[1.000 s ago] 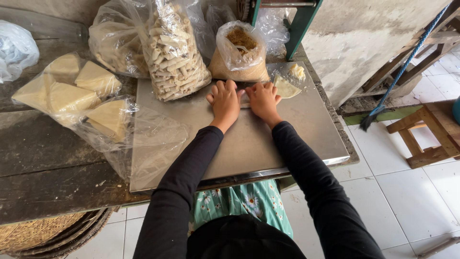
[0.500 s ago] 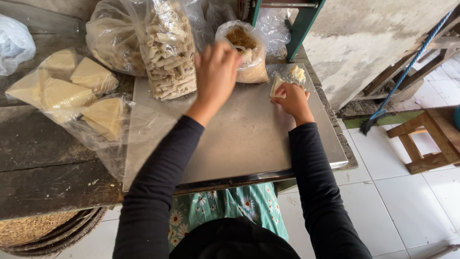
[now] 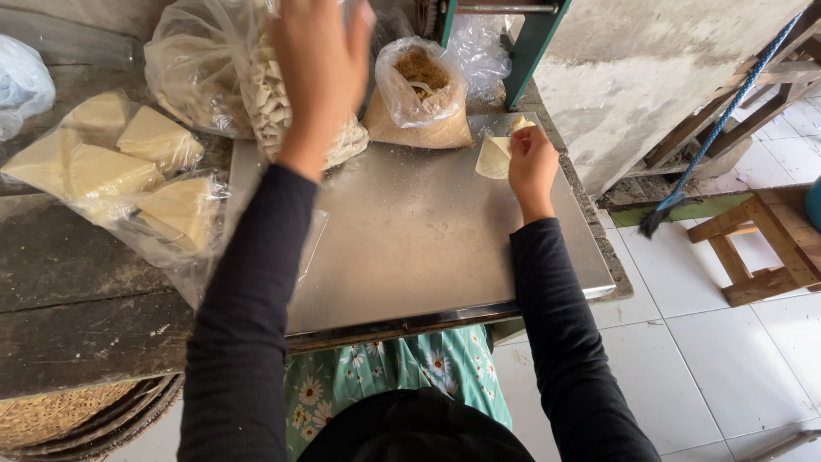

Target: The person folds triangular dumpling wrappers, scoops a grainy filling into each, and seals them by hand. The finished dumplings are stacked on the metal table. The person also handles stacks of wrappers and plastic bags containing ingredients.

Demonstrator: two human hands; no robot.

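I see the right hand (image 3: 532, 162) resting on the metal surface (image 3: 410, 248) at its far right edge, grip closed on a pale folded wrapper (image 3: 496, 156). The left hand (image 3: 321, 64) is raised over the clear bag of rolled pastries (image 3: 256, 85), fingers spread apart, holding nothing. A bag of brown filling (image 3: 419, 103) stands between both hands. Triangular pastries in plastic (image 3: 111, 162) lie left.
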